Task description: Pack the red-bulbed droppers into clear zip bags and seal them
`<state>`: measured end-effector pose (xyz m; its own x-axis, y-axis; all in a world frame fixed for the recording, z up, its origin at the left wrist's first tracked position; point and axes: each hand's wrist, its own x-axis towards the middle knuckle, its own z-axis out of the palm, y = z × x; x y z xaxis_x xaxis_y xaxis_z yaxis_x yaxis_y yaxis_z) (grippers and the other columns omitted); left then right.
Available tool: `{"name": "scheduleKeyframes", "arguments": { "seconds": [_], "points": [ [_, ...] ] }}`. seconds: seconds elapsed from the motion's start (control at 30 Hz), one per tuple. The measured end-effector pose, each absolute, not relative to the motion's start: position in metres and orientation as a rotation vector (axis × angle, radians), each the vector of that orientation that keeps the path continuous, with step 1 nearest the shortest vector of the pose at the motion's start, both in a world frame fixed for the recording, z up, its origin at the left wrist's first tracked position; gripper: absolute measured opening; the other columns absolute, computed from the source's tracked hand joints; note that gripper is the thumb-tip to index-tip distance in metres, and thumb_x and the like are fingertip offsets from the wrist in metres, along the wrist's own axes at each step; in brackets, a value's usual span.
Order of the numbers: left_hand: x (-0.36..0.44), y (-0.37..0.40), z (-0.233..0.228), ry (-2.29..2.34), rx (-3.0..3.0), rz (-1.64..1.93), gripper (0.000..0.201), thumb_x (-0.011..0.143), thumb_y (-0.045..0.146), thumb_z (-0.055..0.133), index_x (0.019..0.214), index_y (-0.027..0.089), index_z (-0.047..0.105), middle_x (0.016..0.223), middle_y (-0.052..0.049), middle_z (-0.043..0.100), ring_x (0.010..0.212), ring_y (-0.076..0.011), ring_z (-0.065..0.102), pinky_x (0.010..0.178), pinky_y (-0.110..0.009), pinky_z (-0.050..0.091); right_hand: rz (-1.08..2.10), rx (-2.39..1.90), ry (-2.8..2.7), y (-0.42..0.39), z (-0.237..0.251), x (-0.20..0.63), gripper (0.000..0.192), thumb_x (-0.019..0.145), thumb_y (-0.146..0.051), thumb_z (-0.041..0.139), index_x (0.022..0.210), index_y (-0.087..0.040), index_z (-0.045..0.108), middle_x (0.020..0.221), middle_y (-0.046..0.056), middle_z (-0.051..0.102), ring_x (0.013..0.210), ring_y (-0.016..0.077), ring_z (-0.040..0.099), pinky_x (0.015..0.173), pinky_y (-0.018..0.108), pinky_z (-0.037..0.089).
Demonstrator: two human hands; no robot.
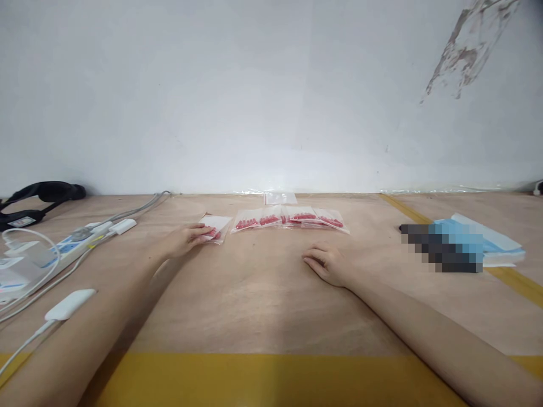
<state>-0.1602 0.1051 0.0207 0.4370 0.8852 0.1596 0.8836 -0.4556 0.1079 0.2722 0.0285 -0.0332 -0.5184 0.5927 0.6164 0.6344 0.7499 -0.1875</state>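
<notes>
Left hand (185,239) reaches out, fingertips pinching the near edge of a small clear bag of red pieces (215,227). Just right of that grip lies a row of matching bags (292,218). Right hand (326,263) rests loose, palm down, empty.

Clear plastic bags (292,219) filled with red pieces line a pale tan wooden table (263,294), itself edged by a yellow stripe (271,379) along its near side. Left of the bags, a white power strip (63,249) trails grey cables; right of them lie light blue sheets (487,240). Behind the table, the wall (254,85) is off-white with a brown-grey smear.
</notes>
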Motion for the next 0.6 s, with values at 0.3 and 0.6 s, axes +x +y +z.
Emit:
{"name": "scheduleKeyframes", "arguments": {
  "seconds": [0.3,0.6],
  "points": [
    [-0.107,0.043,-0.006,1.469,3.069,0.76,0.035,0.092,0.039,0.033,0.11,0.03,0.062,0.11,-0.003,0.062,0.097,-0.0218,0.054,0.092,-0.04,0.04,-0.051,-0.897,-2.263,0.03,-0.034,0.272,0.017,0.086,-0.024,0.046,0.087,-0.02,0.062,0.082,0.006,0.061,0.077,0.0165,0.056,0.069,0.03,0.045],
    [-0.113,0.075,0.007,1.529,2.366,1.041,0.029,0.068,0.054,0.063,0.075,0.027,0.072,0.086,-0.005,0.07,0.087,-0.0258,0.061,0.088,-0.045,0.043,-0.024,-0.9,-2.267,0.03,-0.033,0.272,0.018,0.086,-0.026,0.046,0.087,-0.02,0.063,0.082,0.006,0.061,0.076,0.0161,0.057,0.069,0.029,0.045]
  ]
}}
